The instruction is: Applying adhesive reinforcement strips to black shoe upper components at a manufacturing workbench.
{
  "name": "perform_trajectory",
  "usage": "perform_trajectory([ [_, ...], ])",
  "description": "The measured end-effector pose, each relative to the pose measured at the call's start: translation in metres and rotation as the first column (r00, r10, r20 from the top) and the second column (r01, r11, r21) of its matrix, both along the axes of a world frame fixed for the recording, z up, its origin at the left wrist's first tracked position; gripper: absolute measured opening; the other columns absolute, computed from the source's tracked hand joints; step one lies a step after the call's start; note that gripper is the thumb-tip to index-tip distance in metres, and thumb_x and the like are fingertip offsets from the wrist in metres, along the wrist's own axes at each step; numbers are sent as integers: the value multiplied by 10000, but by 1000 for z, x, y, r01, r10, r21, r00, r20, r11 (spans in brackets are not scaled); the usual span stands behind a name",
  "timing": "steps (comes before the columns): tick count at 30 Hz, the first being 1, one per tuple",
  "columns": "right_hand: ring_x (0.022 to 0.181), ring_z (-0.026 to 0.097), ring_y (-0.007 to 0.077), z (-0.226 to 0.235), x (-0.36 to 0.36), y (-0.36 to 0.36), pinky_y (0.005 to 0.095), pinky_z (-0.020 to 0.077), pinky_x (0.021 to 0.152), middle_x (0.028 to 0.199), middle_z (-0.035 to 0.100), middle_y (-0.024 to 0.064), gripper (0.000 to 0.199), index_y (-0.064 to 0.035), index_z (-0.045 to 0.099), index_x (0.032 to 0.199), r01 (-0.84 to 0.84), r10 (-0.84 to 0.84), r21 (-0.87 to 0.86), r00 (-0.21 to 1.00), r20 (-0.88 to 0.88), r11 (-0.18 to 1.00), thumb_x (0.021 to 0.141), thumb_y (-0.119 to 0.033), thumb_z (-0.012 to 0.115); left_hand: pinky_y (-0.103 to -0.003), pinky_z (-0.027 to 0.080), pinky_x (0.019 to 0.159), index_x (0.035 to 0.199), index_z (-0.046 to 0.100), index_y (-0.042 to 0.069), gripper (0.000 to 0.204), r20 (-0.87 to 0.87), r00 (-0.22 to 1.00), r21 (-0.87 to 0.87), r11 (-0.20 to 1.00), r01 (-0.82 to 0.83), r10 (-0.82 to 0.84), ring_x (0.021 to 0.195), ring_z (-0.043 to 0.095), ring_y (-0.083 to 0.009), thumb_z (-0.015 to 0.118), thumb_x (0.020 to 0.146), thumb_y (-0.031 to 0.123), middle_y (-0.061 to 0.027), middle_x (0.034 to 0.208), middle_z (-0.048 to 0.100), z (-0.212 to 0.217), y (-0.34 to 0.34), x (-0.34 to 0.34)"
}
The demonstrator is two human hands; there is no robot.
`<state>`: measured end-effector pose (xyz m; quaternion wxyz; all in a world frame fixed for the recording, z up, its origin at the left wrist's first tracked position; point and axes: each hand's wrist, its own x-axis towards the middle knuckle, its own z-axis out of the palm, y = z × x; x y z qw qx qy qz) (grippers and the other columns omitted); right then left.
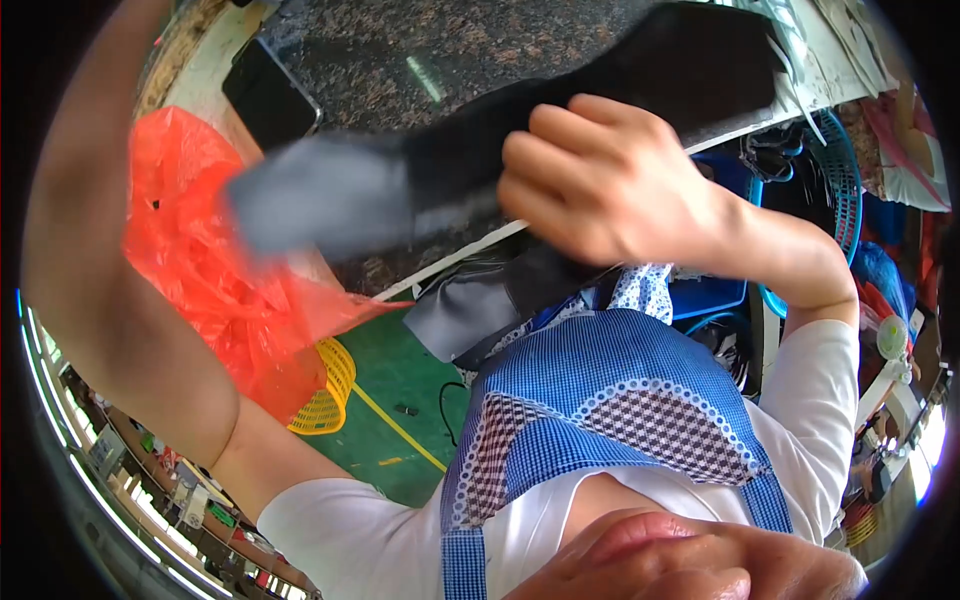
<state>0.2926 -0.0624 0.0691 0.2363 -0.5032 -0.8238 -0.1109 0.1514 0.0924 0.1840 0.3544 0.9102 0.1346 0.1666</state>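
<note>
My right hand (610,185) is closed on a long black and grey piece of leather-like material (450,150), held at its lower edge over the worktable. Motion blurs the grey left end of the piece, and its wide black end reaches to the upper right. A second grey and black piece (465,312) like it lies across my lap, below the table edge. My left arm (130,300) stretches up along the left side, and its hand is out of the picture.
The worktable has a dark speckled stone top (470,40). A phone (270,95) lies at its left, beside a red plastic bag (190,200) hanging over the edge. A yellow basket (330,395) stands on the green floor. Blue baskets (845,180) are at the right.
</note>
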Motion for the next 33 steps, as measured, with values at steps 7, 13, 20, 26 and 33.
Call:
perform_trajectory([
  [7, 1028, 648, 299, -24, 36, -10, 407, 563, 885, 1055, 656, 103, 401, -35, 700, 1105, -64, -64, -390, 950, -306, 919, 732, -105, 828, -422, 511, 1006, 1214, 668, -25, 518, -392, 885, 482, 763, 431, -251, 1189, 624, -325, 814, 783, 221, -150, 1302, 638, -114, -23, -50],
  [13, 1039, 700, 322, -32, 56, -7, 389, 558, 914, 1157, 701, 139, 181, 14, 767, 1016, -191, -146, -517, 828, -541, 835, 882, -107, 778, -403, 498, 984, 1228, 666, -17, 536, -280, 930, 376, 864, 335, -239, 1180, 606, -320, 817, 772, 220, -137, 1269, 629, -116, -20, -45],
  [20, 1010, 704, 317, -33, 59, -4, 387, 560, 895, 1121, 711, 128, 178, 13, 773, 1020, -218, -159, -542, 810, -564, 812, 905, -122, 756, -390, 508, 926, 1138, 728, 31, 314, -230, 949, 112, 963, 245, -215, 1107, 625, -295, 762, 858, 169, -97, 1175, 652, -126, -11, -34],
  [26, 994, 656, 286, -33, 44, -13, 391, 562, 851, 1068, 663, 101, 142, -21, 741, 960, -132, -36, -372, 910, -412, 919, 845, -103, 757, -374, 533, 836, 1017, 755, 33, 149, -298, 954, 63, 996, 57, -36, 994, 669, -277, 733, 896, 117, -79, 1027, 691, -128, -23, -19],
  [33, 963, 628, 273, -35, 35, -13, 406, 558, 831, 1067, 623, 82, 222, -65, 683, 947, -50, -82, -354, 933, -349, 934, 770, -145, 790, -404, 515, 888, 1041, 757, 40, 186, -226, 967, 82, 987, 139, -117, 1058, 650, -302, 744, 883, 138, -96, 1113, 675, -125, -30, -34],
])
